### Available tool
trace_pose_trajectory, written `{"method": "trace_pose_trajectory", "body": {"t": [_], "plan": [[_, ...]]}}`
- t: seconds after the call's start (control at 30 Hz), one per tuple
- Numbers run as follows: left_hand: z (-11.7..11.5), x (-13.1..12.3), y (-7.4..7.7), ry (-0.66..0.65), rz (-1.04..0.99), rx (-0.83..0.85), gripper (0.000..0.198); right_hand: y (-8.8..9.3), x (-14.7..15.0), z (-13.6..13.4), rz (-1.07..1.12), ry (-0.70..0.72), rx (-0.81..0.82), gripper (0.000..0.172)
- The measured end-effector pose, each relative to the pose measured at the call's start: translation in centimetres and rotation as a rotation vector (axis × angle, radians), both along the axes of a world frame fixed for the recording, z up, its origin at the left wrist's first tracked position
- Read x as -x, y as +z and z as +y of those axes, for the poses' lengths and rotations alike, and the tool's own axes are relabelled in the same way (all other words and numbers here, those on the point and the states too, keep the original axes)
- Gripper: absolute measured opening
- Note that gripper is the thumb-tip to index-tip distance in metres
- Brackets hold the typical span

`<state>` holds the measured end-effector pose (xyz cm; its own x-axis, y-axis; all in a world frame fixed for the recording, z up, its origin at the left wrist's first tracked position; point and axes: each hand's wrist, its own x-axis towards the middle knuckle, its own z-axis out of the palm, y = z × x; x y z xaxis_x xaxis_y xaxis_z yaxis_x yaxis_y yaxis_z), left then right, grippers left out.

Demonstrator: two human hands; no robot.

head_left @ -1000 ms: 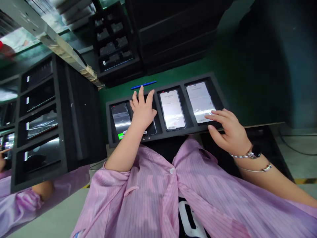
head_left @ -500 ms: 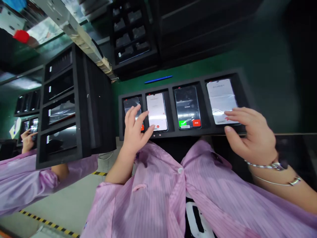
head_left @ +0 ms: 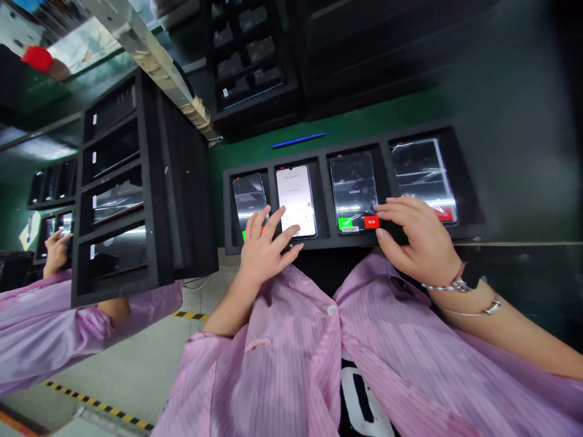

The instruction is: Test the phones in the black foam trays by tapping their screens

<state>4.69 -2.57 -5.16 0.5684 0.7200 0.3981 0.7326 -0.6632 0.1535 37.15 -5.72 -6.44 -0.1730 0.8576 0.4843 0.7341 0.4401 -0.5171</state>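
Several smartphones lie face up in the slots of a black foam tray (head_left: 322, 182). My left hand (head_left: 266, 249) is open over the leftmost phone (head_left: 249, 191) and the lower part of the white-screened phone (head_left: 294, 191), a finger at its red button. Beside the third phone (head_left: 353, 182), which shows a green and a red button, my right hand (head_left: 421, 237) is open, fingertips near the red one. The rightmost phone (head_left: 421, 167) has a dark screen with a red button; my right hand partly hides its lower left.
A blue pen (head_left: 298, 141) lies behind the tray on the green table (head_left: 387, 115). Stacked black trays (head_left: 155, 182) with phones stand at the left, and another black tray (head_left: 248, 54) at the back. A co-worker's hand (head_left: 57, 252) reaches in at far left.
My right hand has moved left from the rightmost phone towards the third. The rightmost screen has turned from white to dark. My left hand has shifted right and down onto the white-screened phone.
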Motion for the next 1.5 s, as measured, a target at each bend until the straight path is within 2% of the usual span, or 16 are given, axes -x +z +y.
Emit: {"method": "trace_pose_trajectory", "body": {"t": [0.1, 0.23, 0.33, 0.47, 0.53, 0.67, 0.73, 0.83, 0.97, 1.1, 1.23, 1.37, 1.5], "plan": [[-0.2, 0.3, -0.1, 0.048, -0.105, 0.017, 0.032, 0.0, 0.2, -0.4, -0.028, 0.007, 0.027, 0.027], [-1.0, 2.1, 0.5, 0.156, -0.179, 0.037, 0.035, 0.0, 1.1, -1.1, -0.115, 0.078, 0.008, 0.038], [-1.8, 4.1, 0.9, 0.261, -0.182, 0.037, 0.036, -0.1, 2.0, -1.5, -0.203, 0.062, 0.030, 0.052], [-2.8, 5.9, 0.5, 0.309, -0.120, 0.110, 0.035, -0.1, 2.4, -1.7, -0.312, 0.061, 0.051, 0.053], [-3.0, 6.4, 0.0, 0.315, -0.133, 0.120, 0.040, 0.0, 1.8, -1.7, -0.279, 0.053, 0.042, 0.058], [-2.9, 7.4, -0.8, 0.354, -0.192, 0.114, 0.054, 0.4, -0.9, -2.1, -0.169, -0.064, -0.034, 0.090], [-2.5, 8.1, -1.0, 0.322, -0.156, 0.111, 0.047, 0.6, -2.4, -2.6, -0.186, -0.130, -0.013, 0.094], [-2.1, 8.6, -0.8, 0.262, -0.085, 0.101, 0.035, 0.6, -3.8, -3.3, -0.202, -0.202, 0.082, 0.091], [-2.4, 7.0, 0.3, 0.265, -0.094, 0.031, 0.047, -0.1, -4.3, -4.1, -0.195, -0.232, 0.124, 0.086], [-2.8, 3.5, 1.1, 0.139, -0.090, 0.025, 0.051, -0.2, -4.2, -4.2, -0.273, -0.188, 0.139, 0.065], [-2.5, 1.1, 0.8, 0.070, -0.010, 0.083, 0.052, 0.5, -3.8, -3.9, -0.221, -0.169, 0.134, 0.075], [-2.3, 0.3, 0.4, 0.119, 0.067, 0.135, 0.050, 1.0, -3.0, -3.3, -0.185, -0.126, 0.110, 0.077], [-1.5, -0.2, 1.4, 0.181, 0.031, 0.208, 0.061, 1.1, -2.1, -2.0, -0.193, -0.119, 0.144, 0.069]]}}
